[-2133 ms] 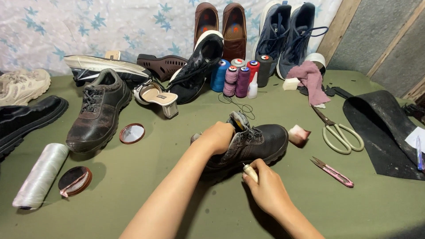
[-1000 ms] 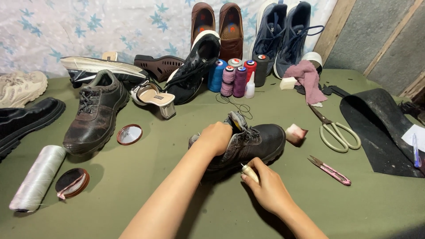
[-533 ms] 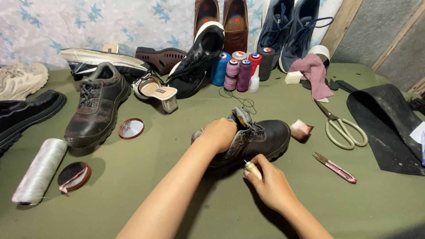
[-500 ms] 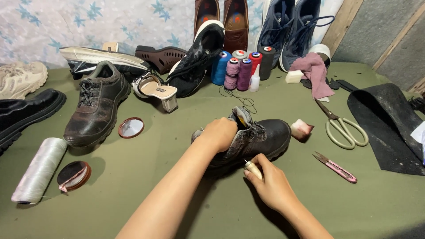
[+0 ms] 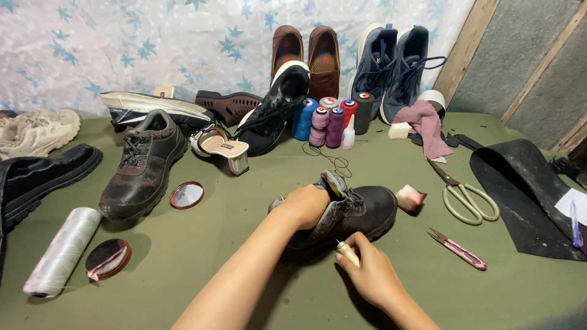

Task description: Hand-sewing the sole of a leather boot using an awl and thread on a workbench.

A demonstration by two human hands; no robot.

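Left hand clamps dark work boot at collar — stiff, heavy I judge; right hand pinches pale-handled awl at sole edge, near tabletop's front edge.

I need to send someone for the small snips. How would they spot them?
Start at the green-covered table, right side, by the big cream-handled scissors. Just below them lie the small pink-handled thread snips, near the right hand. They are far smaller, slim and pink.

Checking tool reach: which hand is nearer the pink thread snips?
Right. The right hand is just left of the pink snips; the left hand rests farther off on the dark shoe.
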